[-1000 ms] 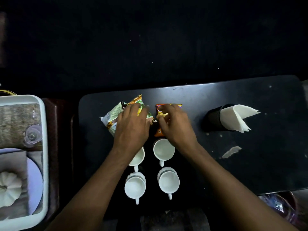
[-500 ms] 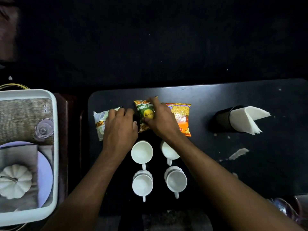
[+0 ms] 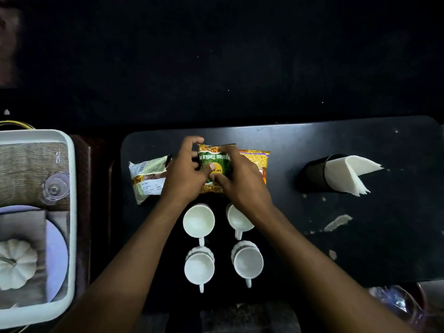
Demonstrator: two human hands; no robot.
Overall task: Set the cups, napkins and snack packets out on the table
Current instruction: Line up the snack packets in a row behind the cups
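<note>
Dark tabletop (image 3: 360, 248) under dim light, surroundings black. Green snack packet (image 3: 216, 164) lies near table centre, just toward 12 o'clock from the cups. My left hand (image 3: 186, 175) is curled on its 9 o'clock edge, index finger arched over the top corner, thumb on the printed face. My right hand (image 3: 241, 181) lies over its 3 o'clock side, fingers bent and pressing down on the wrapper; both hands have hold of this packet. Orange-yellow packet (image 3: 257, 159) sits touching it at 3 o'clock, partly under my right hand. Pale packet (image 3: 147, 179) lies at 9 o'clock of my left hand, back side up, barcode showing. Four white cups in a two-by-two block at 6 o'clock of the packets, handles toward me: far-left cup (image 3: 199, 221), far-right cup (image 3: 236, 219) partly hidden by my right wrist, near-left cup (image 3: 199, 267), near-right cup (image 3: 248, 263). Dark holder (image 3: 314, 174) on its side at 3 o'clock, well apart, white napkins (image 3: 346, 173) fanning out of its mouth. White tray (image 3: 72, 212) beside the table at 9 o'clock, holding a small white pumpkin (image 3: 15, 264), a plate (image 3: 56, 248) and a clear glass (image 3: 55, 187).
</note>
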